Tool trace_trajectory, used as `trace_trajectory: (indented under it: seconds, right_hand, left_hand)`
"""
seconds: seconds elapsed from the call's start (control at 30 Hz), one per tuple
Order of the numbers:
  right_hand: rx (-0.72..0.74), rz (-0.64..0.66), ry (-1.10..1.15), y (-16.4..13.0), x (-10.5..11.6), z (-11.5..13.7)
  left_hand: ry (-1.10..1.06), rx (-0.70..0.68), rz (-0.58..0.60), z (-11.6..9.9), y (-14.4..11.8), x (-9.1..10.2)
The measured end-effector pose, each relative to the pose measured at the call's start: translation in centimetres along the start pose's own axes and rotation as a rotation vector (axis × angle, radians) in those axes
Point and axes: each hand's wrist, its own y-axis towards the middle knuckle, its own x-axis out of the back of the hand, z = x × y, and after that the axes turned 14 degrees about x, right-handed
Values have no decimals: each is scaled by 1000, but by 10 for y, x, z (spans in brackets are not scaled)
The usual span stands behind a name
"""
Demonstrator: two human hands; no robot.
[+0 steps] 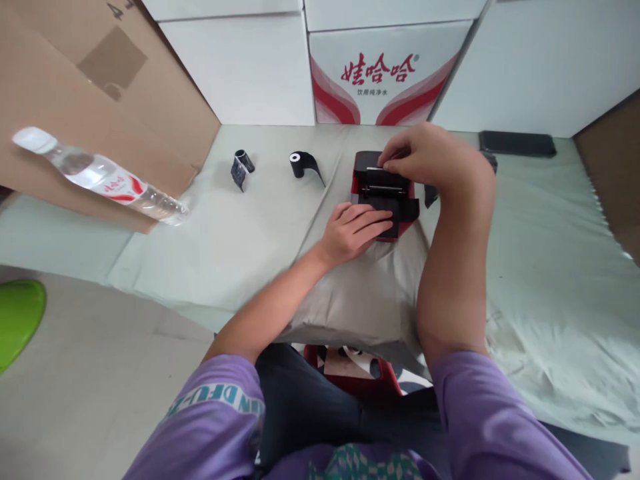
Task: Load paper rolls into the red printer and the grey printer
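A small red and black printer-like device (384, 195) sits on a pale green sheet (240, 227) in front of me, its lid open. My left hand (353, 230) lies flat against its front left side, fingers on the black front flap. My right hand (425, 155) reaches over the top, fingertips pinched at the rear edge of the open compartment. Whether those fingers hold anything is hidden. Two black rolls lie to the left: one with a white core (302, 164) and a smaller one (242, 167).
A water bottle (100, 177) leans on brown cardboard (75, 87) at left. White boxes, one with red print (385, 73), stand behind. A dark flat phone-like object (517, 143) lies at the back right. A green item (17, 317) sits on the floor at left.
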Motion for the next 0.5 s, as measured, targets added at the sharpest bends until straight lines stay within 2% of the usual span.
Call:
trace_trajectory:
  seconds: [0.17, 0.37, 0.5]
  right_hand:
    - [-18, 10, 19, -1, -1, 1]
    - [-13, -18, -88, -5, 3, -3]
    - [11, -40, 7, -7, 4, -3]
  left_hand:
    - [-8, -5, -21, 0, 0, 0]
    - [2, -45, -100, 3, -1, -1]
    - [-8, -56, -133, 3, -2, -2]
